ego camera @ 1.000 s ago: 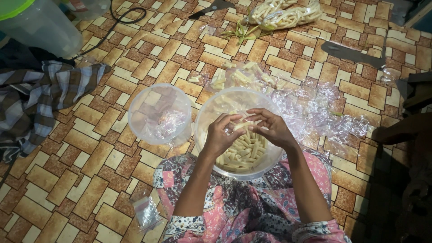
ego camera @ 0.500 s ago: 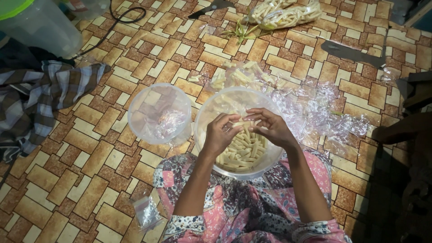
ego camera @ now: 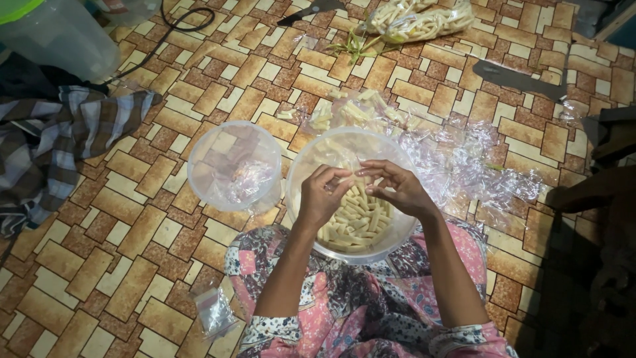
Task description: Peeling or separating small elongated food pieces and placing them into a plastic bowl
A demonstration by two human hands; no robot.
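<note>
Both forearms are reaching forward from the lap, over a patterned pink skirt (ego camera: 358, 311), and the hands are meeting above a clear plastic tub (ego camera: 305, 166) that is sitting against the knees; the left hand (ego camera: 322, 197) is curling inward with its fingers bent and its fingertips pinching toward the right; the right hand (ego camera: 396, 187) is arching over the tub's far side, its thumb and forefinger pinching toward the left; between the two sets of fingertips a small clear plastic packet (ego camera: 358, 174) seems to be pinched, both hands closing on it, though it is too small and glassy to tell how it is being held. Directly beneath the grip, inside the tub, pale yellow snack sticks (ego camera: 354, 222) are lying in a loose heap on the bottom; they are sitting below the hands, not touching them.

Just to the left of the tub a round clear lid (ego camera: 233, 166) is lying flat on the tiled floor (ego camera: 132, 278); crumpled clear plastic wrap (ego camera: 464, 166) with more sticks on it is spreading beyond and to the right of the tub; a filled bag of sticks (ego camera: 417, 16) is resting well apart at the top; a striped cloth (ego camera: 59, 132) is lying far left; a small plastic bag (ego camera: 215, 311) is lying beside the left knee.
</note>
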